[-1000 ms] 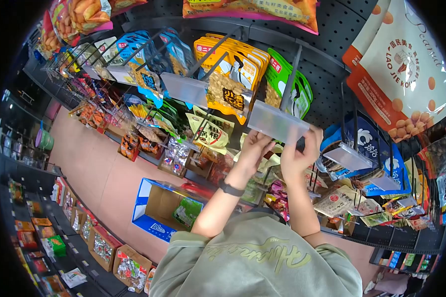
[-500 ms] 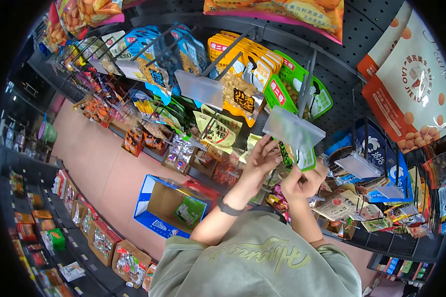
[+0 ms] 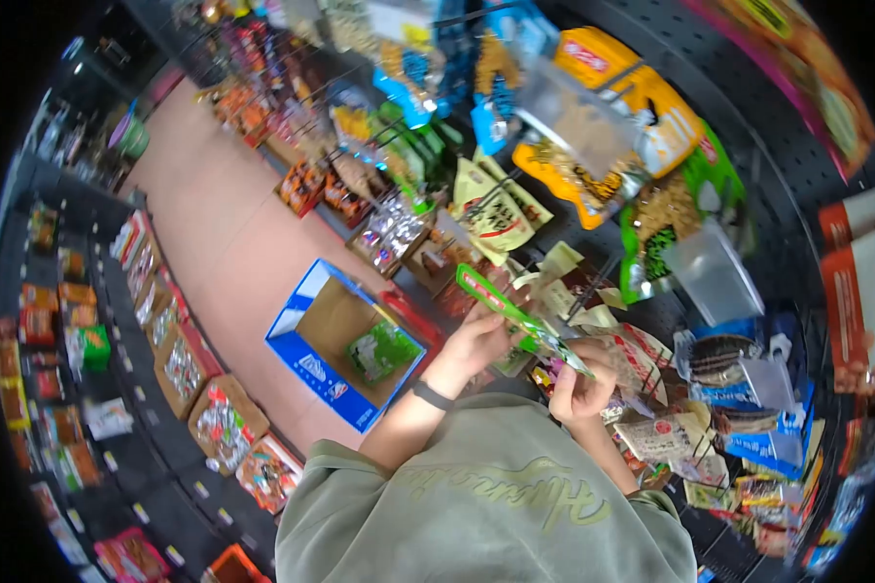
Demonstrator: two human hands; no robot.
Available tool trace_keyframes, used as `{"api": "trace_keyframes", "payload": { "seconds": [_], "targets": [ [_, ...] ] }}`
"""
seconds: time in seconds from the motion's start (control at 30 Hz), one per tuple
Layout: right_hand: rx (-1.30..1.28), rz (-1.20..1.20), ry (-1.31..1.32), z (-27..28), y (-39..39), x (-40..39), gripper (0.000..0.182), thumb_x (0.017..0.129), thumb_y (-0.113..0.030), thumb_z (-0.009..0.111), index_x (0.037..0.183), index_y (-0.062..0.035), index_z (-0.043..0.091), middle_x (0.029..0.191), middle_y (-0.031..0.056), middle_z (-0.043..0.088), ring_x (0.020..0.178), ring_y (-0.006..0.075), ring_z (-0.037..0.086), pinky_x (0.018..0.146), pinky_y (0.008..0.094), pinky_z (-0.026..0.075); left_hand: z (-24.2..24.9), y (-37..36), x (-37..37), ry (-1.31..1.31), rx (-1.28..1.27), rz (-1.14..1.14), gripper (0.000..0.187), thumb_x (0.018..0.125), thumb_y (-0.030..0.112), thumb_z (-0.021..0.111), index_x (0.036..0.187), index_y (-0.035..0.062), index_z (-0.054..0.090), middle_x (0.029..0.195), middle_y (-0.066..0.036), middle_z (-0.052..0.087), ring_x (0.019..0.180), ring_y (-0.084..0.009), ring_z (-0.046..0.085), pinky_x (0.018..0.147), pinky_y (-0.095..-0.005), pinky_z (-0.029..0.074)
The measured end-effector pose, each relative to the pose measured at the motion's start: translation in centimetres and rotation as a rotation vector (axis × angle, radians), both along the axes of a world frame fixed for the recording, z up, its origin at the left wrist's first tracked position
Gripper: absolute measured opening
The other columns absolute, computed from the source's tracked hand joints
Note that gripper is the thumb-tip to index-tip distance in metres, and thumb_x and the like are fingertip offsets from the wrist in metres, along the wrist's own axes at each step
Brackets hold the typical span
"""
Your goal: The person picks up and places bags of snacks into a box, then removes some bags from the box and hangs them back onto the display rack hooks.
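A green snack packet [image 3: 520, 316] is held between my two hands, tilted and seen nearly edge-on. My left hand [image 3: 484, 338] is closed on its left part, some fingers hidden behind it. The thumb and fingers of my right hand [image 3: 585, 377] pinch its lower right end. Above my hands, another green packet [image 3: 659, 228] hangs on the rack behind a clear tag holder [image 3: 715, 272]. Left of that hang orange packets [image 3: 608, 117].
Below left of my hands is a blue-edged cardboard box [image 3: 311, 364] with a green packet [image 3: 379, 350] inside. Pale packets [image 3: 496, 209] and blue packets [image 3: 729, 364] hang nearby. Boxes of snacks [image 3: 226, 423] line the lower left shelf beyond the pink floor [image 3: 224, 233].
The green packet is off the rack hook area and lower, between my hands. Both hands have moved down and left. The view has turned, shifting the hanging packets to the right.
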State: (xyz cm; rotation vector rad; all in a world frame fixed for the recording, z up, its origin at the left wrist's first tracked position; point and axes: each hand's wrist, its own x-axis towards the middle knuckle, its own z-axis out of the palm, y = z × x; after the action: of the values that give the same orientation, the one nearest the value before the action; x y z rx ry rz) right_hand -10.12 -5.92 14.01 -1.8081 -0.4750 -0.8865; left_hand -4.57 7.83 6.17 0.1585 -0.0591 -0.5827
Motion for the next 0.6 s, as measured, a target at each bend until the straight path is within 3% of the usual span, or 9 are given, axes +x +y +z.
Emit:
{"api": "trace_keyframes", "payload": {
  "seconds": [0.07,0.13,0.27,0.4,0.53,0.6],
  "targets": [
    [0.117,0.091,0.157,-1.1,1.7,-0.2,0.019,0.075,0.002,0.056,0.091,-0.0008,0.045,0.084,0.0154,0.057,0.072,0.0269,0.057,0.066,0.035,0.046,0.4,3.8,-1.4,0.081,0.199,0.075,0.069,0.074,0.011,0.066,0.133,0.0182,0.029,0.131,-0.006,0.04,0.122,-0.0234,0.037,0.099,-0.0445,0.029],
    [0.017,0.152,0.261,-0.8,3.2,0.3,0.022,0.074,0.0,0.057,0.094,0.0026,0.048,0.083,0.0175,0.058,0.071,0.0287,0.057,0.065,0.0354,0.046,-0.9,6.8,-2.9,0.065,0.377,0.221,0.062,0.075,0.013,0.066,0.128,0.0153,0.035,0.121,-0.005,0.048,0.112,-0.0223,0.046,0.095,-0.0476,0.033],
    [-0.284,0.363,0.579,0.7,6.8,2.4,0.009,0.074,-0.005,0.059,0.079,0.0021,0.055,0.073,0.0164,0.056,0.063,0.0321,0.054,0.056,0.0365,0.044,-4.2,12.4,-5.9,0.225,0.462,0.436,0.059,0.075,0.003,0.063,0.127,0.0144,0.036,0.121,-0.006,0.049,0.114,-0.0239,0.045,0.094,-0.0487,0.035],
    [-0.427,0.47,0.553,-0.6,11.2,4.3,0.009,0.079,-0.007,0.057,0.081,0.002,0.056,0.072,0.016,0.056,0.063,0.0328,0.054,0.056,0.0372,0.042,-6.4,17.0,-7.3,0.288,0.564,0.627,0.065,0.076,0.002,0.063,0.131,0.0146,0.032,0.123,-0.006,0.048,0.115,-0.024,0.045,0.094,-0.0489,0.036],
    [-0.454,0.441,0.591,-3.2,16.5,5.1,0.011,0.08,-0.01,0.056,0.085,0.0,0.057,0.077,0.016,0.061,0.067,0.0329,0.059,0.059,0.0392,0.047,-10.2,22.1,-7.9,0.356,0.587,0.613,0.079,0.075,-0.005,0.061,0.139,0.0126,0.017,0.131,-0.009,0.039,0.119,-0.0241,0.041,0.1,-0.0415,0.03],
    [-0.584,0.484,0.669,-4.2,18.7,5.5,0.013,0.08,-0.01,0.054,0.089,-0.0007,0.057,0.08,0.0175,0.062,0.067,0.0334,0.061,0.059,0.0407,0.049,-12.7,23.7,-8.0,0.527,0.647,0.672,0.087,0.073,-0.007,0.059,0.141,0.0128,0.01,0.138,-0.015,0.031,0.122,-0.0273,0.037,0.101,-0.0407,0.028]
  ]
}}
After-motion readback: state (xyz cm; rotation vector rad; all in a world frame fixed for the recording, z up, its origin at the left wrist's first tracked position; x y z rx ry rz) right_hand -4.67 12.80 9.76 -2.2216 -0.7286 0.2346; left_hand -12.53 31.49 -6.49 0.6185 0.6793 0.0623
